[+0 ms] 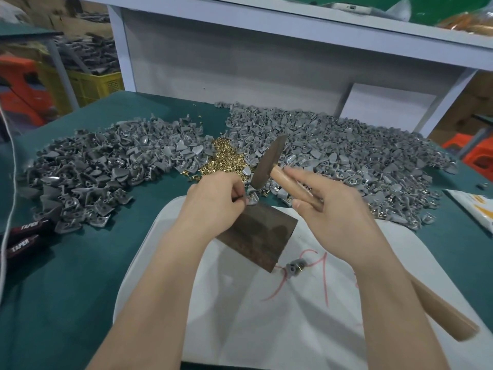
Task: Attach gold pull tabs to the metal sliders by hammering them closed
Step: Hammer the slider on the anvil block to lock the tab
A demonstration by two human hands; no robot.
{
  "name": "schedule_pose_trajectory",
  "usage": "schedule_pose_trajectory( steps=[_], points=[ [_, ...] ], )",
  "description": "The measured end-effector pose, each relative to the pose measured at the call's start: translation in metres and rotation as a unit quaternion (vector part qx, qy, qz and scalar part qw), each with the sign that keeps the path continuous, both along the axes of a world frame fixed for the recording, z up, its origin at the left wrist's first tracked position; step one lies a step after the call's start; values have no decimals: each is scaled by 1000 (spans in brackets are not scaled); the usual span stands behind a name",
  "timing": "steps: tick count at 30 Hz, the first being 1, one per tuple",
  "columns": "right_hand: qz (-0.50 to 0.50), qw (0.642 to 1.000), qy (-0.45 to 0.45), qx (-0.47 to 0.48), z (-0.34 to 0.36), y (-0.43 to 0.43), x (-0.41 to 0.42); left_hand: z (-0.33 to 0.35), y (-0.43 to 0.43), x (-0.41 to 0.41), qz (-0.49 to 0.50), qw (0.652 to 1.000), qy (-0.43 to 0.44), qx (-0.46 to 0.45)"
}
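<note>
Both arms bare: my left forearm [165, 276] and right forearm [386, 303] run uncovered to the lower edge of view. Likewise bare, my left hand [213, 196] and right hand [328, 209]. The fingers [301, 174] are slim; right thumbnail [296, 204] short, plain.

Two hands in view: left hand [213, 198] pinching one held slider [251, 200], right hand [333, 209] gripping one hammer [266, 161]. On the counter [66, 276]: one dark block [258, 233], one white sheet [266, 316] bearing one loose slider [294, 268], and two grey heaps past counting, left slider heap [106, 166] and right slider heap [346, 153], with one gold tab heap [221, 158] between. Left edge: two black handles [24, 236]; right edge: one white packet [477, 206].
</note>
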State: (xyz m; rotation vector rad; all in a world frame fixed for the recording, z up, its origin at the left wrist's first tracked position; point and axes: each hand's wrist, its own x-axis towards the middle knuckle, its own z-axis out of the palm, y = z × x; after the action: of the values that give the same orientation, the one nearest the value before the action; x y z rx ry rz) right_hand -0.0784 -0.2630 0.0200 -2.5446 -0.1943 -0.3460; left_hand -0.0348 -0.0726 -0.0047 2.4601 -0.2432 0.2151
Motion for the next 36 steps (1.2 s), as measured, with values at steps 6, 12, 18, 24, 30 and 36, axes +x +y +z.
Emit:
schedule_pose_trajectory(
  steps=[6,12,18,24,30,36],
  points=[
    [1,1000,7,13,1,0,0,-1,-2,0,5,1000,-6,9],
    [5,1000,-3,10,3,2,-2,0,-3,1,5,1000,2,12],
    [-21,994,-97,39,9,5,-7,-2,-3,0,-5,1000,-13,-7],
    [26,998,34,-51,12,6,-11,-3,-4,2,21,1000,5,-10],
    [-17,995,-93,18,16,10,-13,-4,-4,0,10,1000,-9,-25],
    [8,997,-4,-71,11,12,-14,-3,-4,0,24,999,10,-22]
  ],
)
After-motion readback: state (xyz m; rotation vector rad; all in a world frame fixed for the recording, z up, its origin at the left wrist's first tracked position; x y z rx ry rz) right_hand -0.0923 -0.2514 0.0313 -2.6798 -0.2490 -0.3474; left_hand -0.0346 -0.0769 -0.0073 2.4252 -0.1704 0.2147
